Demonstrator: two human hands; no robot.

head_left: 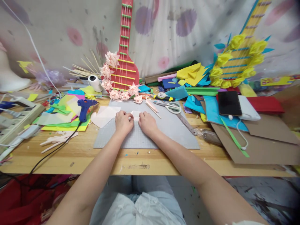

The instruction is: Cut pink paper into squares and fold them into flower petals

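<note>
"In the head view, where's the paper (135, 116)?"
"Over the mat (140, 142), left hand (124, 122) and right hand (147, 124) clamped on its ends. I'd keep the pressure even, edges straight."
"Counts?"
"One sheet between the hands, one glue gun (84, 110), one scissors (172, 107), two guitars (125, 73)."

Lighting: bright, diffuse, fairly even across the table (98, 161) and grey mat (178, 137); source out of view. Shadows: soft and faint around the left hand (124, 122) and right hand (148, 123); darker below the table's front edge. Tone: curtain (93, 18) pale, greyer toward upper right; paper (135, 115) between the hands washed out, folds hard to tell. Focus: red guitar (125, 73) reasonably clear; power strip (22, 117) and cardboard (264, 147) softer. Distortion: wide-angle, forearms (96, 170) stretched toward the lower corners. Right edge: darkened, smeared.
</note>
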